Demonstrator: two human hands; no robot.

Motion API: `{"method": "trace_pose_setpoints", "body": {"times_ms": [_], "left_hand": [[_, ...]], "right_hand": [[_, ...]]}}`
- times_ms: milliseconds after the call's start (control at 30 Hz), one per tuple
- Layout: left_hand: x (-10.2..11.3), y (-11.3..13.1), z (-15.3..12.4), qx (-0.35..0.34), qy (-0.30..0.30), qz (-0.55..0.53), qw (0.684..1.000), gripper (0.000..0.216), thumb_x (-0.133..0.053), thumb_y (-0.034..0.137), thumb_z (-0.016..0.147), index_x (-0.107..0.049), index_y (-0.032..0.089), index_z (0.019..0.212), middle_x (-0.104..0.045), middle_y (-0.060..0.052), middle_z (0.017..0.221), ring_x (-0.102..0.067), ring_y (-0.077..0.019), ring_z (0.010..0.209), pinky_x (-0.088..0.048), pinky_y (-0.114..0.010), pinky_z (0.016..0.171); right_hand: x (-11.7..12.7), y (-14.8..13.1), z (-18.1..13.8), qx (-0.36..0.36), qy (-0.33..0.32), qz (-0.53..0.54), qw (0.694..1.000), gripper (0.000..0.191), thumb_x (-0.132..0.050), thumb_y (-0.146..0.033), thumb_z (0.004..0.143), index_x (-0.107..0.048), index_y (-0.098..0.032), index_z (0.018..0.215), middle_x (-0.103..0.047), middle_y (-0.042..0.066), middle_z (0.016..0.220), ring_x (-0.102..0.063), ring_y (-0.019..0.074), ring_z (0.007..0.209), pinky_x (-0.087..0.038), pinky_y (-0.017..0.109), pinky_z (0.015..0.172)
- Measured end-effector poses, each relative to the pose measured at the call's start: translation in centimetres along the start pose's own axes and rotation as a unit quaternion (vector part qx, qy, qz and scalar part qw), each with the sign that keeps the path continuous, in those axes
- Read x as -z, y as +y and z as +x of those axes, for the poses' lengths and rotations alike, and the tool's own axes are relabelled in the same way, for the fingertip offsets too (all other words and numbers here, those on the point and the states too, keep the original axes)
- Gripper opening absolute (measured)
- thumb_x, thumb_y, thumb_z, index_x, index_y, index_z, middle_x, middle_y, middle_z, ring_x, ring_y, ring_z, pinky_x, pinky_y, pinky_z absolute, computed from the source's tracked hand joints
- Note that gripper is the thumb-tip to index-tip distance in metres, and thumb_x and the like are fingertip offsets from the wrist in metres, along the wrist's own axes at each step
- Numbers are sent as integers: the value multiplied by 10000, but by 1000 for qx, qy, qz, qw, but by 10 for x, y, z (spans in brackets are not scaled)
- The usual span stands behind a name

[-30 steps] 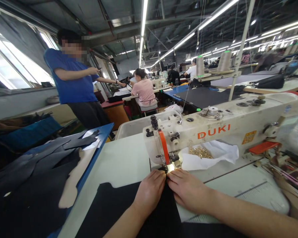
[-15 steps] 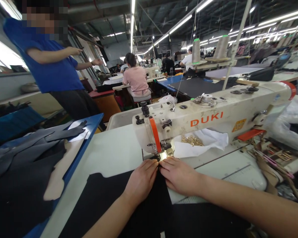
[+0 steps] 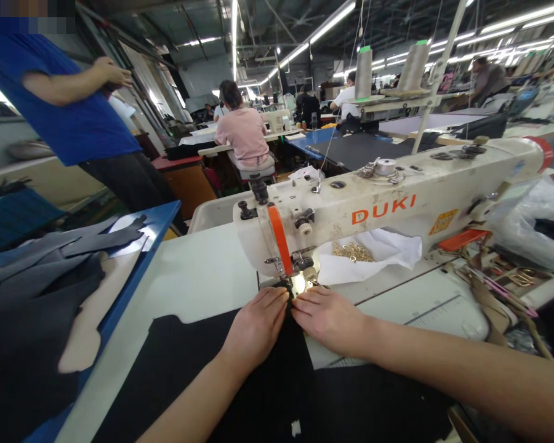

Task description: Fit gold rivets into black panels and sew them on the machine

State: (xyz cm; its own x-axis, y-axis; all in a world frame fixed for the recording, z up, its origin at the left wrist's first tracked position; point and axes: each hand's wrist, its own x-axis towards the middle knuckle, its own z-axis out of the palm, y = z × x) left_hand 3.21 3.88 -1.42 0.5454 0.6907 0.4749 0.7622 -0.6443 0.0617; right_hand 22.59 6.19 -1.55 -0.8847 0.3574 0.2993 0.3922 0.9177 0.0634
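Under the head of a white sewing machine (image 3: 332, 215) lies a large piece of black fabric (image 3: 180, 363), spreading down over the table's front. My left hand (image 3: 256, 326) is closed on the fabric just left of the needle area (image 3: 290, 280), its fingertips bunched together. Opposite it, my right hand (image 3: 335, 320) grips the fabric's right edge, thumb and fingers pressed together close to the presser foot. The fingertips of both hands nearly meet. A small lamp lights the spot, and the stitching itself is hidden by my fingers.
Behind the needle, a white cloth pouch (image 3: 388, 252) holds small gold-coloured metal rings (image 3: 353, 251). Dark cut pieces (image 3: 32, 289) are piled on a blue-edged table (image 3: 159, 224) at left. A person in blue (image 3: 69, 104) stands beyond it. Thread cones (image 3: 364, 74) rise behind the machine.
The view has shifted slightly, so the machine and tables appear further left and a bit higher. Both my hands stay on the fabric. The standing person has brought their hands together.
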Motion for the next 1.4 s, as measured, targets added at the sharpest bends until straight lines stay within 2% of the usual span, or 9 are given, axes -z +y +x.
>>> {"method": "trace_pose_setpoints", "body": {"times_ms": [167, 367, 833, 1067, 1400], "left_hand": [[-2, -3, 3, 1, 4, -6, 1000, 250, -436, 145, 906, -622, 129, 1073, -677, -109, 1045, -622, -220, 995, -548, -404, 893], [-4, -7, 4, 4, 2, 3, 1000, 241, -435, 150, 908, -626, 136, 1053, -678, -104, 1051, -621, -221, 1002, -544, -402, 894], [-7, -12, 4, -3, 2, 20, 1000, 237, -429, 157, 920, -622, 105, 1047, -677, -117, 1044, -624, -220, 982, -547, -392, 889], [-7, -12, 6, -11, -2, 19, 1000, 240, -429, 153, 917, -625, 90, 1041, -679, -126, 1038, -626, -227, 980, -543, -396, 895], [-6, -10, 5, 15, -3, -9, 1000, 244, -438, 176, 922, -623, 113, 1067, -676, -117, 1063, -619, -226, 1012, -537, -405, 909]], "right_hand": [[-2, 6, 1, 9, -2, -1, 1000, 151, -463, -165, 923, -597, -112, 965, -617, 101, 1021, -544, 216, 977, -433, 343, 880], [-3, 10, 4, 10, -5, 4, 1000, 133, -472, -166, 920, -593, -117, 944, -614, 82, 969, -541, 211, 956, -429, 334, 879], [-4, 13, 6, 13, 2, -3, 1000, 125, -481, -172, 918, -591, -117, 941, -614, 85, 1002, -541, 214, 944, -439, 326, 817], [-5, 12, 6, 12, 10, -6, 1000, 121, -498, -171, 910, -595, -111, 950, -616, 85, 1006, -543, 220, 956, -444, 331, 838], [-5, 10, 6, 2, 9, -20, 1000, 122, -500, -164, 907, -601, -116, 954, -621, 83, 1004, -551, 218, 956, -441, 343, 874]]}}
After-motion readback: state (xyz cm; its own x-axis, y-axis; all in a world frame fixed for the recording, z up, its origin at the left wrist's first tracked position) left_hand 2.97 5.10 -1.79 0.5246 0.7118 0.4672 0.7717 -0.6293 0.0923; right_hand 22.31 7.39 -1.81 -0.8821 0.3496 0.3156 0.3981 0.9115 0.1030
